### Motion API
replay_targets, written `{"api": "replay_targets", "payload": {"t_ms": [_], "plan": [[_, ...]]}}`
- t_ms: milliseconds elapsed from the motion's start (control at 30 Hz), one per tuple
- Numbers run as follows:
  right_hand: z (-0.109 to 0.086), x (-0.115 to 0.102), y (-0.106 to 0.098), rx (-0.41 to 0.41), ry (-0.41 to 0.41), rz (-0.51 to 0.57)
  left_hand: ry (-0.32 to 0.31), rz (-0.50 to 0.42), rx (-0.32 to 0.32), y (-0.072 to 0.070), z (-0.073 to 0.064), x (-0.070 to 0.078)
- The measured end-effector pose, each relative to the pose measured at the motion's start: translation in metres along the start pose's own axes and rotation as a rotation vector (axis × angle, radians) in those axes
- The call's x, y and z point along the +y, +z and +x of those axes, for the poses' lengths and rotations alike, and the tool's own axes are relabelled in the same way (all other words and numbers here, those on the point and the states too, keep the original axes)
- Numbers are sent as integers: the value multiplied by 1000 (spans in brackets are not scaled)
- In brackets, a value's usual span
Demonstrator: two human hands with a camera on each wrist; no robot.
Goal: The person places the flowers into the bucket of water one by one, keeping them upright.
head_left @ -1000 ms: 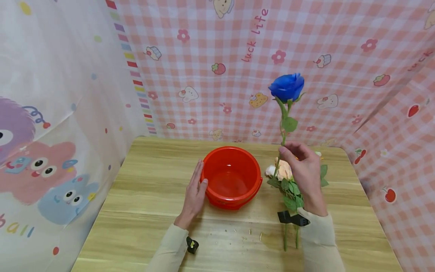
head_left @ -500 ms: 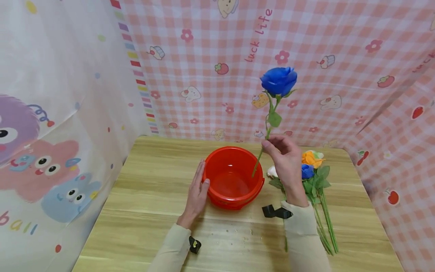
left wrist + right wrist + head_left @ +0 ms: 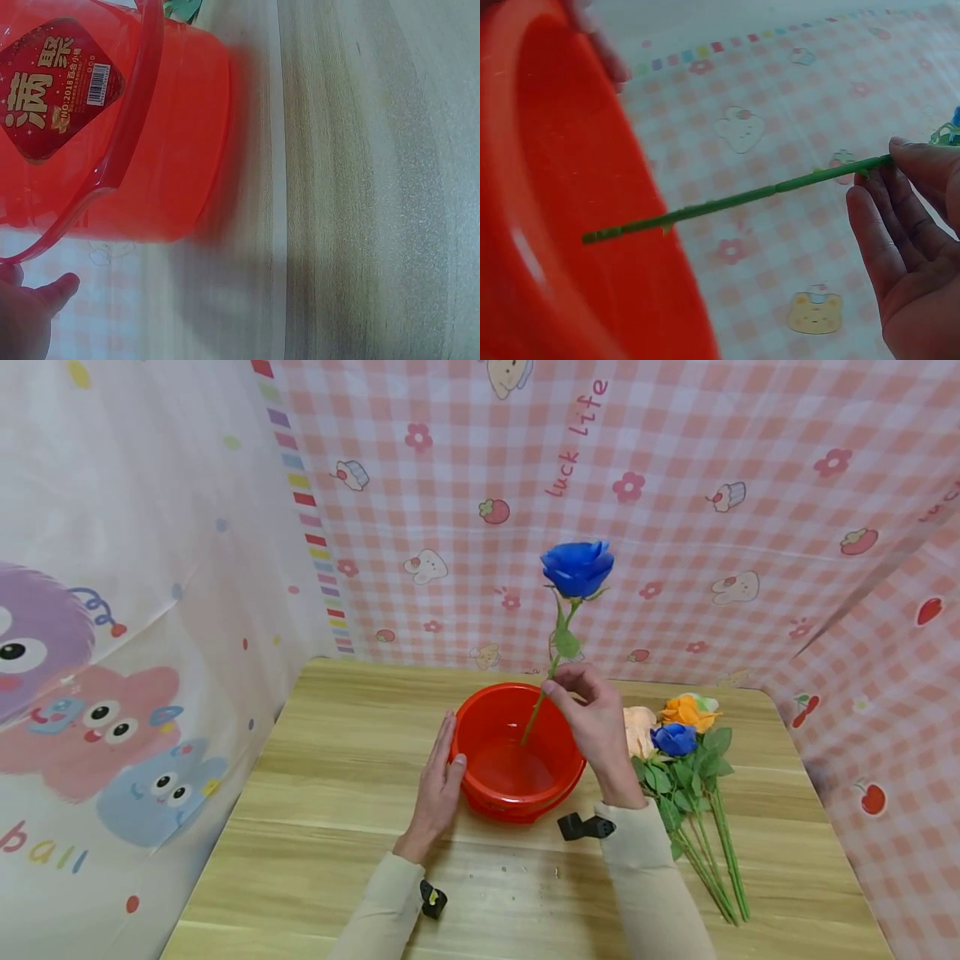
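A pink checked cloth with little pictures hangs behind a wooden table. On the table stands a round red bucket. To its right lies a bunch of flowers — peach, orange and blue tops, long green stems toward the person. A blue rose is up in the air, leaning a bit, its stem end over the open bucket; I cannot tell how deep the end goes. The right hand pinches the rose between thumb and fingertips. The left hand lies on the bucket's left side — fingers straight and close together. A dark red label is stuck on the bucket. Small shiny drops dot the table.
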State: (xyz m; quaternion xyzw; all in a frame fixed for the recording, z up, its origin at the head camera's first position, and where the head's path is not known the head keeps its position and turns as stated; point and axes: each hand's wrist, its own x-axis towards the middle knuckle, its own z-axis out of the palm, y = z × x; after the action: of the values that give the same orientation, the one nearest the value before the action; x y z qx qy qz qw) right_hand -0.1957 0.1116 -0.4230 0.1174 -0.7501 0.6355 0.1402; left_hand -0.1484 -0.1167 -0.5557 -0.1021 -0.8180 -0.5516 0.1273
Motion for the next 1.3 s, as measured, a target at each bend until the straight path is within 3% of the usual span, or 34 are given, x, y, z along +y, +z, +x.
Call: {"api": "replay_targets", "payload": {"t_ms": [500, 967, 1300], "plan": [[1, 29, 23, -111, 102, -157, -4, 1, -5, -1, 0, 1], [4, 44, 36, -232, 164, -216, 4, 5, 0, -1, 0, 2], [7, 51, 49, -271, 205, -276, -10, 3, -6, -1, 0, 2]]}}
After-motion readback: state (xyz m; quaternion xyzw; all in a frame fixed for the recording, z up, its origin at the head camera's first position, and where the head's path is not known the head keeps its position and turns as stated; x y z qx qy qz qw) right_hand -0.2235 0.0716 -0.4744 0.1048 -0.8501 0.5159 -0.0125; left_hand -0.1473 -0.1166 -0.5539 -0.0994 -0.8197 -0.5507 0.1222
